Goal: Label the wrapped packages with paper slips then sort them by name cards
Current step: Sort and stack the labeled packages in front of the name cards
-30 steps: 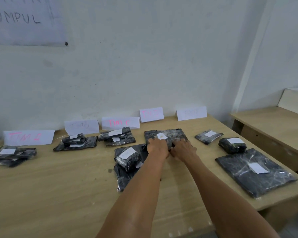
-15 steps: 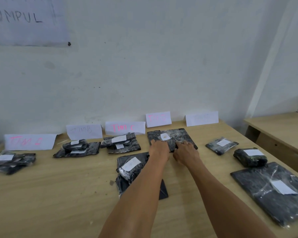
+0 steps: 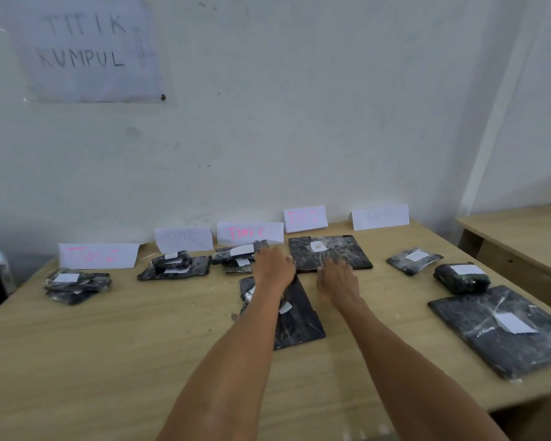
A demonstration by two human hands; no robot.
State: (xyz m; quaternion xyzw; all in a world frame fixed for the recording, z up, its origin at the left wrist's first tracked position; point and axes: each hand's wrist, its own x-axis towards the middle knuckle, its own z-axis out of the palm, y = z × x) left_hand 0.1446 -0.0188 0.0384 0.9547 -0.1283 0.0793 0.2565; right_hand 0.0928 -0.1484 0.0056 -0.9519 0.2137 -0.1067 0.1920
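A flat black wrapped package [image 3: 341, 254] with a small paper slip [image 3: 318, 247] lies just below the fourth name card [image 3: 305, 218]. My right hand [image 3: 337, 278] is flat, its fingertips over the package's near edge. My left hand [image 3: 272, 265] is relaxed and holds nothing, just left of the package, next to the pile [image 3: 236, 257] under the "Tim C" card [image 3: 250, 233]. Another black package [image 3: 299, 323] lies partly hidden under my left forearm.
Three more name cards [image 3: 99, 256] [image 3: 183, 239] [image 3: 380, 217] stand along the wall. Labelled piles [image 3: 77, 283] [image 3: 174, 265] lie on the left of the wooden table [image 3: 109, 345]. On the right lie a small package [image 3: 414, 259], a bundle [image 3: 462, 276] and a large flat package [image 3: 503, 329].
The flat package has been pushed further towards the fourth card. My left hand has come off its near corner and moved left. The view has tilted up.
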